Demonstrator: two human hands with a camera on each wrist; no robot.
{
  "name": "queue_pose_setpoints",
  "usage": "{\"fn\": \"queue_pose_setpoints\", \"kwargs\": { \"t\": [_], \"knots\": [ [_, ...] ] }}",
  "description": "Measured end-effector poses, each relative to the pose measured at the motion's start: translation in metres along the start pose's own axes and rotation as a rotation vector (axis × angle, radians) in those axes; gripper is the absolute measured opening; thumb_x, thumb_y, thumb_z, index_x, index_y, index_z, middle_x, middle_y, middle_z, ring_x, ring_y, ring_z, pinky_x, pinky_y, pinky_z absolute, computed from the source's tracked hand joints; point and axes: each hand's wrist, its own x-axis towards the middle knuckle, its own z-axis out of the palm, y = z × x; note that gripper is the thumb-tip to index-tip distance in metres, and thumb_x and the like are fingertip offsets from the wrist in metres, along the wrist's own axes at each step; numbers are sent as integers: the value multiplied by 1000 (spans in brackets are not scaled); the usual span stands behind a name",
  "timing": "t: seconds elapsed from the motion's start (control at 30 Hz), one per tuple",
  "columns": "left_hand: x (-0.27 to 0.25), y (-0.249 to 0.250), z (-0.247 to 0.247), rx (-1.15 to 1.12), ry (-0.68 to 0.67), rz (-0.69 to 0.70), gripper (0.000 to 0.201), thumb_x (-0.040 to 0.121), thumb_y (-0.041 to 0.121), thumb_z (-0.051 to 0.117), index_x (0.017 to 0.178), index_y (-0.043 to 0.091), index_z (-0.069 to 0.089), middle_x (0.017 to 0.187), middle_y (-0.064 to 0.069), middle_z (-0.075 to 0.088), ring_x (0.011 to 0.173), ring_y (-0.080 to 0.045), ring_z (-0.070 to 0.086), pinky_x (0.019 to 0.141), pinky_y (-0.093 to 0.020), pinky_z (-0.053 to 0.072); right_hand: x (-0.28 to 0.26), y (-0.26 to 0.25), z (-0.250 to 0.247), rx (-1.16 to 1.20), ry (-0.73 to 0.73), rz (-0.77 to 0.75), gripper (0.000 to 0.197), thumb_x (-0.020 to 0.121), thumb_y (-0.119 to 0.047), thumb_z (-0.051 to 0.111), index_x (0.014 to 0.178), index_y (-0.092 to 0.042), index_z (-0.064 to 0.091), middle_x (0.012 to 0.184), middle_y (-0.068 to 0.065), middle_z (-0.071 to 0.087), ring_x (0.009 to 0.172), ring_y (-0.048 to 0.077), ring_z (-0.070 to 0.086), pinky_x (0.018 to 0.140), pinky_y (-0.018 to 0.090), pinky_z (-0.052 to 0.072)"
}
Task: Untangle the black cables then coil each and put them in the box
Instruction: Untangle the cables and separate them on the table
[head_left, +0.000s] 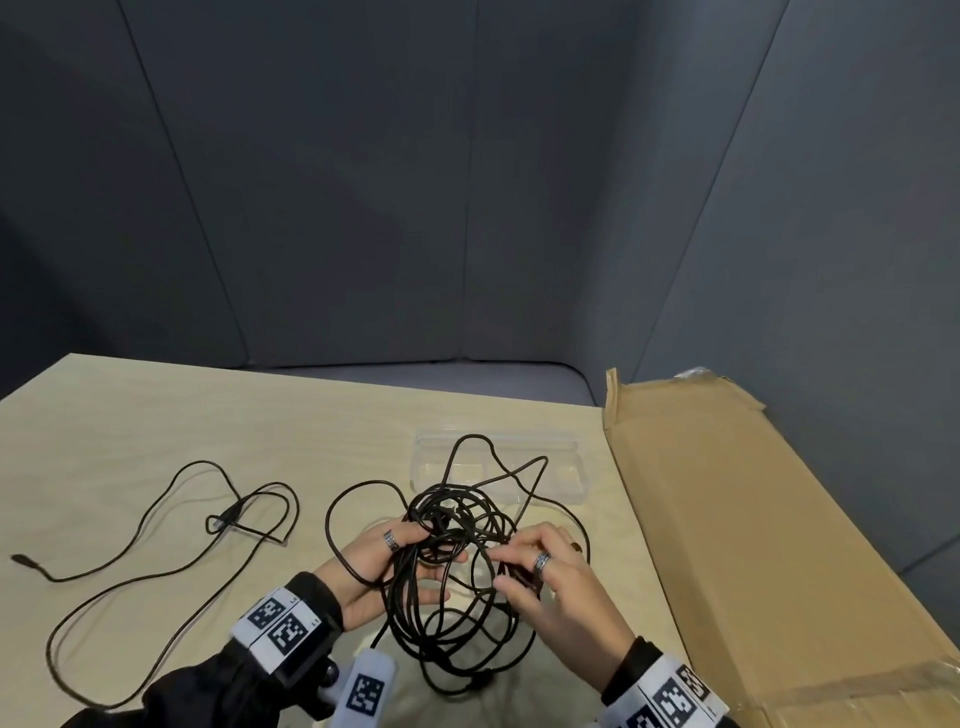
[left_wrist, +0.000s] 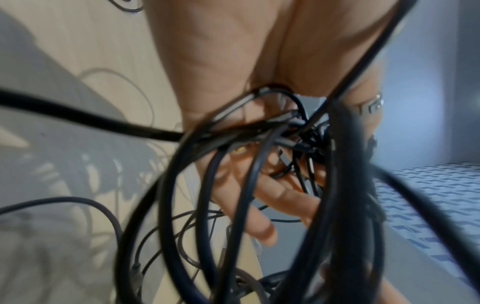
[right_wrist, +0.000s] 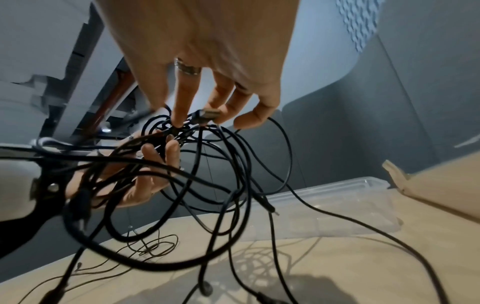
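A tangle of black cables (head_left: 452, 545) hangs just above the pale wooden table (head_left: 156, 415), held between both hands. My left hand (head_left: 415, 561) is palm-up under the bundle, its ringed finger curled over the top loops; the cables (left_wrist: 259, 144) cross the palm. My right hand (head_left: 501, 566) pinches a strand at the knot's right side; in the right wrist view its fingertips (right_wrist: 182, 121) close on a cable plug (right_wrist: 209, 114). Loose loops droop to the table in front of me. A separate black cable (head_left: 234, 512) lies spread out on the left. The clear plastic box (head_left: 561, 467) stands open behind the tangle.
A large flattened cardboard sheet (head_left: 753, 519) covers the table's right side, next to the clear box (right_wrist: 350, 197). One strand of the tangle arches over the box. Grey padded panels wall in the table at the back and right.
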Motion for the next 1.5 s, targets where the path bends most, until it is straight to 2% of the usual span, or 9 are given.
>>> {"fn": "queue_pose_setpoints", "kwargs": {
  "t": [0.3, 0.47, 0.73, 0.83, 1.03, 1.17, 1.23, 1.37, 1.5],
  "knots": [
    [-1, -4, -2, 75, -100, -11, 63, 48, 27, 86, 100, -1, 66, 97, -22, 67, 62, -19, 61, 62, -39, 56, 5, -12, 5, 216, 59, 95, 21, 94, -21, 50, 94, -40, 59, 97, -10, 53, 97, 4, 51, 80, 8, 37],
    [0, -5, -4, 148, -112, 2, 86, 45, 36, 90, 116, -1, 58, 107, -22, 60, 77, -18, 59, 69, -38, 54, 15, -16, 1, 139, 127, 106, 14, 90, -32, 58, 89, -46, 61, 86, -11, 56, 93, 2, 53, 80, 12, 39],
    [2, -8, -3, 193, -170, 97, 57, 40, 42, 93, 83, 9, 73, 75, -4, 68, 64, -14, 63, 66, -32, 56, 31, -20, 0, 200, 129, 308, 17, 59, -58, 66, 62, -42, 68, 72, -16, 67, 76, 1, 63, 78, 28, 50],
    [1, -9, -3, 243, -160, 126, 56, 40, 48, 91, 81, 14, 76, 77, -3, 69, 68, -15, 66, 63, -29, 56, 35, -23, 1, 250, 96, 346, 17, 73, -29, 73, 59, -28, 63, 58, -11, 63, 62, 1, 57, 68, 20, 49],
    [-4, 3, -10, 220, -97, 143, 53, 45, 44, 90, 82, 10, 73, 64, -10, 62, 48, -19, 59, 48, -28, 50, 33, -14, -18, 752, 34, 393, 10, 82, -9, 67, 75, -13, 60, 69, -2, 67, 70, 8, 60, 72, 18, 44],
    [-6, 11, -22, 142, -23, 119, 41, 66, 37, 81, 88, 4, 70, 80, -14, 66, 46, -17, 52, 45, -27, 48, 26, -8, -30, 1236, 27, 544, 12, 74, -12, 69, 69, -12, 58, 61, 1, 55, 54, 11, 52, 52, 22, 45],
    [-6, 12, -26, 126, 23, 107, 38, 68, 34, 78, 89, 4, 71, 87, -14, 70, 46, -14, 52, 44, -25, 49, 26, 1, -35, 1086, -33, 567, 9, 69, -18, 70, 63, -17, 64, 51, -3, 45, 52, 11, 41, 55, 21, 39],
    [-4, 8, -32, 118, 103, 55, 30, 75, 27, 64, 93, 4, 62, 91, -17, 71, 40, -11, 45, 38, -19, 36, 25, 15, -40, 641, -147, 461, 14, 91, -20, 58, 93, -13, 71, 44, -13, 36, 46, 6, 30, 53, 16, 32],
    [-2, 7, -37, 139, 133, 33, 27, 80, 25, 58, 94, 2, 56, 70, -5, 68, 37, -9, 39, 35, -17, 32, 28, 29, -55, 408, 118, 383, 21, 95, -20, 49, 84, -14, 65, 45, -10, 45, 48, 3, 42, 67, 27, 42]
  ]
}}
